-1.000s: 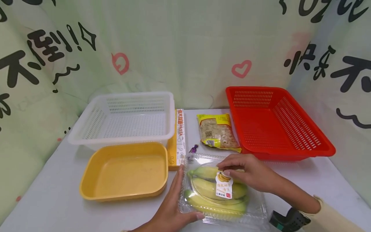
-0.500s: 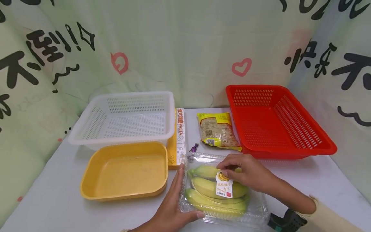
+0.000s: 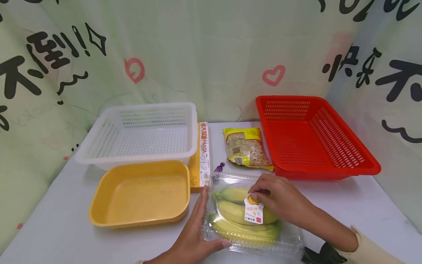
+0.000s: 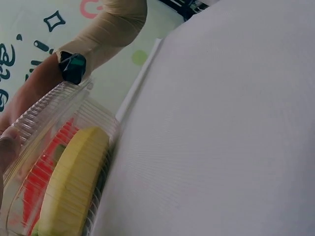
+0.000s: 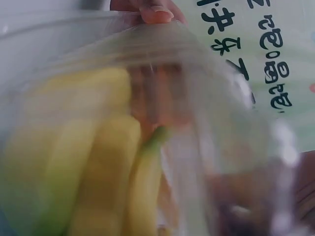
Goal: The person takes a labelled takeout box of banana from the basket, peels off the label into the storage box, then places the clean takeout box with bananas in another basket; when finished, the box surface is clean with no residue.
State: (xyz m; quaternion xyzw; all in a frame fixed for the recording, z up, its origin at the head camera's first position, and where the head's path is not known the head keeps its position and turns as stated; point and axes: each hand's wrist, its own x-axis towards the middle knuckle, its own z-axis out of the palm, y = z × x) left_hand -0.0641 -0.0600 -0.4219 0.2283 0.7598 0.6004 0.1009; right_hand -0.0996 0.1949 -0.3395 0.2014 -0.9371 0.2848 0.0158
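A clear plastic clamshell box (image 3: 291, 238) holds several yellow-green bananas (image 3: 232, 212) and lies at the table's near middle. My left hand (image 3: 194, 234) grips its left side, fingers along the far part of that side and thumb over the near edge. The left thumb (image 5: 156, 12) rests on the box's edge in the right wrist view. Above the lid, my right hand (image 3: 280, 194) pinches the upper end of a white banana label (image 3: 253, 213); the fingers hide part of that end. One banana (image 4: 76, 182) shows through the box wall in the left wrist view.
A white basket (image 3: 136, 161) and a yellow tub (image 3: 138, 222) stand left. A red basket (image 3: 310, 146) stands back right. Between them lie a pasta box (image 3: 204, 157), a yellow-and-clear bag (image 3: 247, 148) and a small purple-wrapped sweet (image 3: 219, 167). A printed curtain (image 3: 211, 55) hangs behind.
My right fingertips have shifted slightly, and the thumb now covers more of the label's upper end. The left hand and box stay in place; the view has tilted a little.
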